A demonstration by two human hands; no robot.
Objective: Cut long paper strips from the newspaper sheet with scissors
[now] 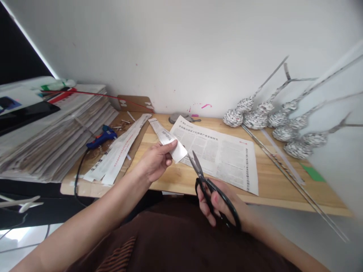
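Note:
My left hand (157,160) pinches a newspaper strip (179,152) between thumb and fingers, a little above the table. Fingers of my right hand (222,200) sit in the black handles of a pair of scissors (196,163). The blades are slightly apart and point up and left, with their tips close to the near end of the strip. Whether they touch the paper I cannot tell. Behind the scissors a newspaper sheet (218,151) lies flat on the wooden table (170,179).
Left are a newspaper stack (56,139), a blue glue gun (102,136) with its cord, and cut newspaper strips (121,151) on cardboard. Several woven paper gourds (255,117) stand at the right by the wall, near long thin rods (295,185). A grey pad (181,118) lies at the back.

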